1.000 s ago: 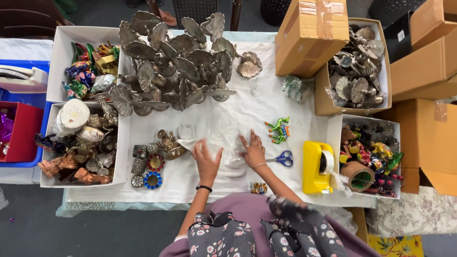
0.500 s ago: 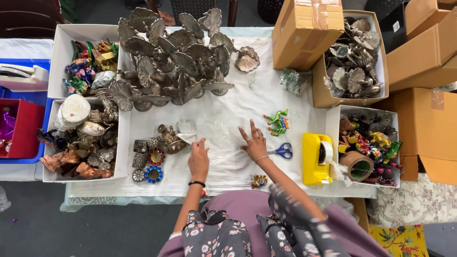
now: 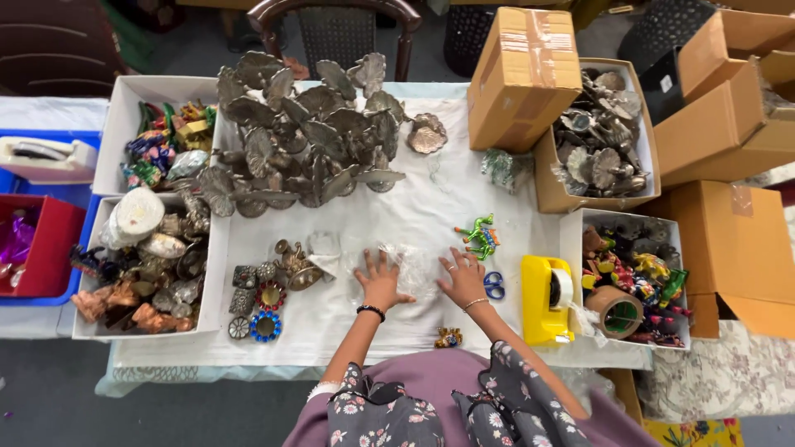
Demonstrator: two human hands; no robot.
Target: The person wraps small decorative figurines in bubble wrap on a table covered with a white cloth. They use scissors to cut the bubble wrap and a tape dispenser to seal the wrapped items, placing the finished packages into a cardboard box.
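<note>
My left hand (image 3: 382, 282) and my right hand (image 3: 462, 278) lie flat, fingers spread, on a clear plastic sheet (image 3: 414, 266) spread on the white tablecloth (image 3: 414, 207). The plastic lies between and under both palms. Blue-handled scissors (image 3: 493, 285) sit just right of my right hand. A small green and multicoloured figurine (image 3: 480, 233) stands a little beyond it. A small gold trinket (image 3: 448, 337) lies by my right forearm near the front edge.
A yellow tape dispenser (image 3: 544, 300) stands at right. Piled metal leaf-shaped pieces (image 3: 302, 136) fill the far middle. Small metal ornaments (image 3: 269, 285) lie left of my hands. White trays (image 3: 124, 108) of trinkets line the left; cardboard boxes (image 3: 523, 74) stand at right.
Both hands moved together onto the clear plastic sheet and now press it flat; half a second ago they were spread further apart.
</note>
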